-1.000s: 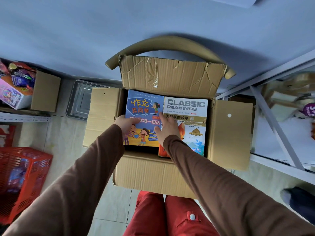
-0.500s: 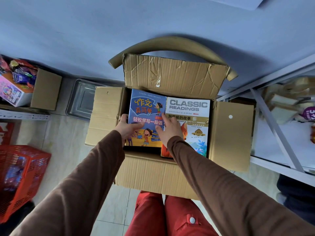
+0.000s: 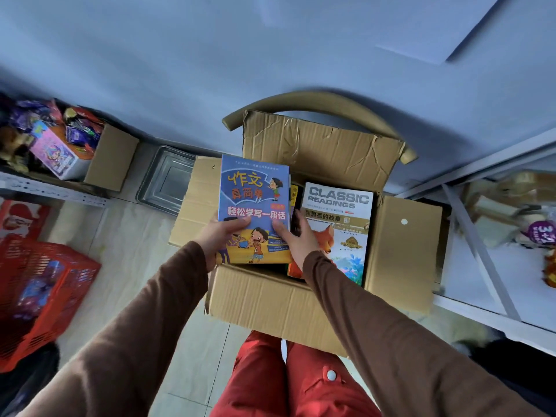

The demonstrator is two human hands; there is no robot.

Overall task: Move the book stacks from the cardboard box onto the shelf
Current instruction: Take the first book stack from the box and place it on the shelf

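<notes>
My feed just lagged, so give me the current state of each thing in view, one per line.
Blue book stack: gripped by both hands, raised over the box's left flap.
Classic Readings stack: in the box.
Cardboard box: flaps open.
Left hand: grips the blue stack's left edge.
Right hand: grips its right edge.
Shelf: no book stacks visible.

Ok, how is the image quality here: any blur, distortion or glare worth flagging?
Head view: wide-angle distortion bends the shelf rails; motion blur smears the red basket and left-edge clutter; the blue book stack and the Classic Readings book stay legible; light is soft and bluish, with no glare on the covers.
</notes>
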